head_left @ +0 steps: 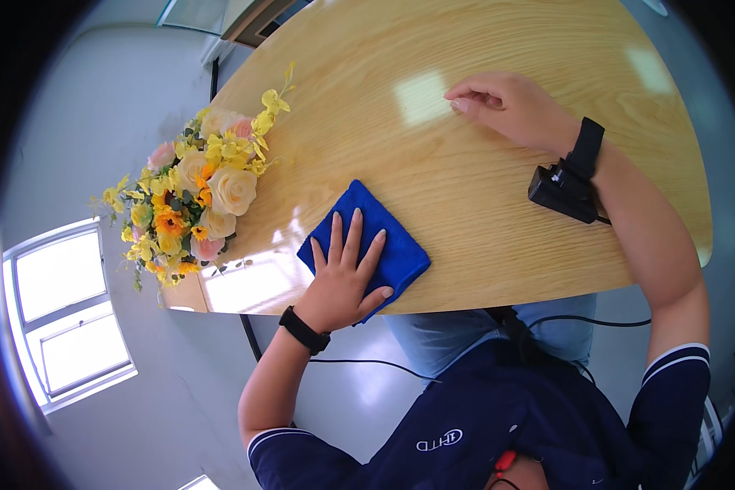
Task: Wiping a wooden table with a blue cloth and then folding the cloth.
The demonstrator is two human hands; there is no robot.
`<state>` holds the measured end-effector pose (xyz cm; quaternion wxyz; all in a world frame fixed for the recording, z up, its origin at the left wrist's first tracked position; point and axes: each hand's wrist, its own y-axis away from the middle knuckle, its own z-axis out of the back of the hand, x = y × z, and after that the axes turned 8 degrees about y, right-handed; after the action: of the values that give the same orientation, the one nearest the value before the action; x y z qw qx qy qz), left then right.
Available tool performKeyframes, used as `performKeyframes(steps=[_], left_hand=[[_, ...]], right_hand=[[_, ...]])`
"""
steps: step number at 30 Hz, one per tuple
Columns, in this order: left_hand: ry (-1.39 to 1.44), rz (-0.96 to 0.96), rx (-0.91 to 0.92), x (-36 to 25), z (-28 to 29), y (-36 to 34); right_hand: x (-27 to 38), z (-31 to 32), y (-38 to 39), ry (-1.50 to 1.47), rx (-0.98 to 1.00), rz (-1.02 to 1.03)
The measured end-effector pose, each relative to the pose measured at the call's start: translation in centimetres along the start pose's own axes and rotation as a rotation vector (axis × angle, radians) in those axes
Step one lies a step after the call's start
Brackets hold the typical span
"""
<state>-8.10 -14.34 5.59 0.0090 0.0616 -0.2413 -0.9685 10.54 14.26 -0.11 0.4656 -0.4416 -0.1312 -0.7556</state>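
**Blue cloth under flat left hand, wooden table**

Blue folded microfibre cloth (384, 237): 1 item, lying on the light wooden table (482, 180) close to its near edge, one corner pointing away from the person.

Left hand (345, 273): pressed flat on the near half of the cloth, palm down, 5 fingers spread and extended, nothing gripped. Black band on the wrist (305, 331).

Right hand (506, 104): resting on the bare tabletop, well apart from the cloth, toward the far right of the surface. Fingers loosely curled inward, fingertips touching the wood, holding nothing. Small black camera unit (565, 192) strapped to the wrist.

Bouquet of yellow, cream and pink artificial flowers (196, 192): 1 item, lying at the table's left edge, near the cloth but not touching it, stems and blooms partly overhanging the edge.

Tabletop: glossy, pale grain, with bright reflections near the cloth and near the right hand.

Black cable (359, 362): runs below the table edge, across the pale floor, toward the person's dark blue shirt.
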Motion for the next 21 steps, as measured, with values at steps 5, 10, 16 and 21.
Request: performKeyframes(steps=[5,10,16,21], left_hand=[[0.006,0.014,0.016,0.02,0.02,-0.04],[0.018,0.018,0.027,0.16,0.02,-0.1],[0.041,0.031,0.012,0.29,-0.2,-0.11],[0.064,0.076,0.001,0.33,-0.2,-0.25]], right_hand=[[0.12,0.09,0.06,0.037,-0.017,0.006],[-0.02,-0.06,0.09,0.017,-0.039,0.025],[-0.12,-0.07,0.14,-0.014,-0.032,0.015],[-0.08,-0.25,0.25,-0.028,-0.08,0.032]])
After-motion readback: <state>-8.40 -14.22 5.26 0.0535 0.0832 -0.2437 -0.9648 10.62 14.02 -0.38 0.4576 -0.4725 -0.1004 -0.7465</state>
